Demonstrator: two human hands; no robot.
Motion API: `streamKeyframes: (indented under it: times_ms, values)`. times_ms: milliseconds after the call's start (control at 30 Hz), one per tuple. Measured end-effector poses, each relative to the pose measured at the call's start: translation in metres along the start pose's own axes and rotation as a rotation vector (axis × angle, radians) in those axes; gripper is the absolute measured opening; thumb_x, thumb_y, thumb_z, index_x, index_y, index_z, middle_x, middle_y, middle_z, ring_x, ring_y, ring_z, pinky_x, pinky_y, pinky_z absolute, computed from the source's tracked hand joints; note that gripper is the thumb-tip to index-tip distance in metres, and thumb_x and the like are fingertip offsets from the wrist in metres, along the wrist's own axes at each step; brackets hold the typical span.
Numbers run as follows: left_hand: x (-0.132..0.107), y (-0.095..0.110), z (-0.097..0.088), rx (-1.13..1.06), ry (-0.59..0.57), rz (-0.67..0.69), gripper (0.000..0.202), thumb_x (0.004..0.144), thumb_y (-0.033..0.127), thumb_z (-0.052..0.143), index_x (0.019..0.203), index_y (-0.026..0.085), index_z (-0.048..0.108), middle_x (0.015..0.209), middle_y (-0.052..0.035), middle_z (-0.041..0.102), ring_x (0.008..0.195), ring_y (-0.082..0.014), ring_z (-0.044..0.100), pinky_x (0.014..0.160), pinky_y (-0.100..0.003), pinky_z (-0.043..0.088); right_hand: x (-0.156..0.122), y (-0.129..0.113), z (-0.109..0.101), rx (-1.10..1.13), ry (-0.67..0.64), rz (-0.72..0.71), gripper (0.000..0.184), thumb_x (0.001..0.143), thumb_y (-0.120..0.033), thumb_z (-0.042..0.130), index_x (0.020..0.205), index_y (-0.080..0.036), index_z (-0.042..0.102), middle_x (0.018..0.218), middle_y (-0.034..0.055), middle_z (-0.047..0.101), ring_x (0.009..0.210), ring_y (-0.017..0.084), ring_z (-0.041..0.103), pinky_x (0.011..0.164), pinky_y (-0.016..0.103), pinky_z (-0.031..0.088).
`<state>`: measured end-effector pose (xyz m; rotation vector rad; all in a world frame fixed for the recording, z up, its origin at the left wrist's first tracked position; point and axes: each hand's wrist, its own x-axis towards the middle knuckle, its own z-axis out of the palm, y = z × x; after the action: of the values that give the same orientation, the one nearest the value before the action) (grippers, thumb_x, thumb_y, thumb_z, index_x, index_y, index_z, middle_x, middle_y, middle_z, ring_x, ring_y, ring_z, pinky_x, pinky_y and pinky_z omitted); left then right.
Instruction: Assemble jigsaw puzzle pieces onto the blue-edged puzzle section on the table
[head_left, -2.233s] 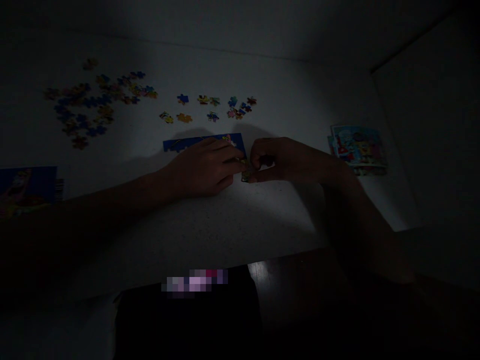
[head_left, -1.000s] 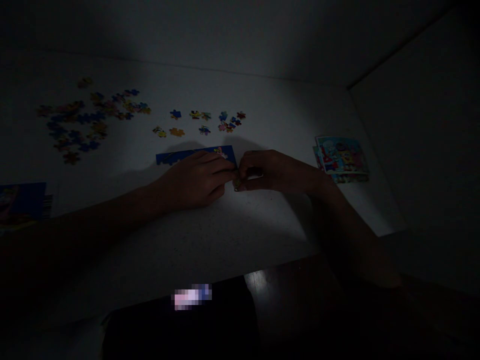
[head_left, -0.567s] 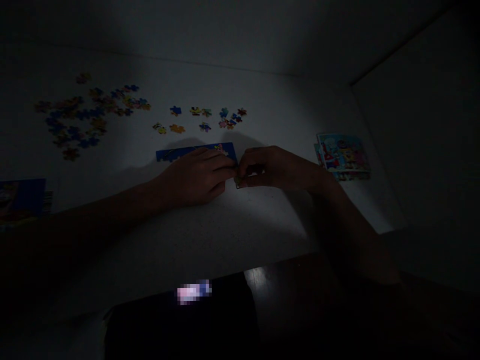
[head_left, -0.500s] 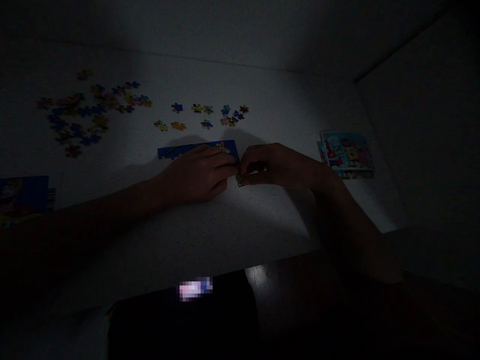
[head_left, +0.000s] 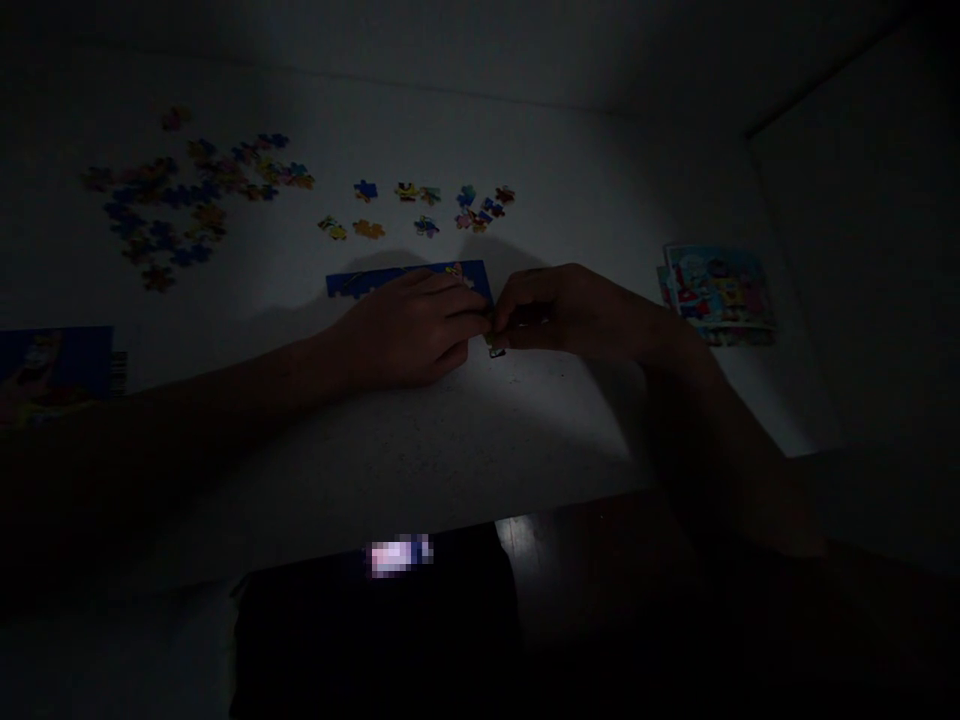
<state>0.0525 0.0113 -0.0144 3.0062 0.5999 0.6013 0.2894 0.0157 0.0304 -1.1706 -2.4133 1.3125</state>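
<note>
We pinch a puzzle piece (head_left: 496,351) in our right hand (head_left: 570,312). Our left hand (head_left: 401,335) curls over the blue assembled strip (head_left: 360,284), its grip unclear.

Loose piece: a small jigsaw piece (head_left: 496,352), too dark to read its picture, pinched in the right hand (head_left: 570,312), just off the strip's lower right corner.
Joined strip: a joined strip of jigsaw pieces (head_left: 397,281), lying flat, bright blue with a pink figure at its right end, partly covered by the left hand (head_left: 405,335).
</note>
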Motion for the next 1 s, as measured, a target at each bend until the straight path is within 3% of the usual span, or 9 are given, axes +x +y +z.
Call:
streamKeyframes:
  times_ms: [200,600,1000]
  values:
    - [-0.001,-0.001,0.003,-0.016,0.012,-0.013,0.03,0.1,0.021,0.045,0.117,0.017,0.07,0.118,-0.007,0.073,0.116,-0.0229,0.064,0.103,-0.04,0.051,0.001,0.002,0.0,-0.019,-0.018,0.013,0.025,0.087,-0.044,0.067,0.089,-0.019,0.07,0.085,0.001,0.068,0.075,0.015,0.058,0.071,0.03,0.038]
    - [0.0,0.004,-0.008,0.017,-0.101,0.007,0.033,0.103,0.022,0.043,0.122,0.016,0.069,0.124,-0.0098,0.071,0.12,-0.0265,0.063,0.101,-0.045,0.053,0.001,0.001,0.0,0.013,-0.013,0.016,0.024,0.086,-0.042,0.068,0.084,-0.02,0.06,0.078,-0.0024,0.06,0.07,0.012,0.053,0.066,0.028,0.035]
    - [0.001,0.004,-0.012,0.106,-0.14,0.07,0.031,0.103,0.021,0.043,0.123,0.015,0.067,0.122,-0.0107,0.07,0.117,-0.0295,0.063,0.098,-0.045,0.053,0.001,0.003,0.0,0.011,-0.021,0.022,0.022,0.087,-0.041,0.067,0.084,-0.02,0.06,0.079,-0.0019,0.061,0.073,0.014,0.054,0.068,0.029,0.036]
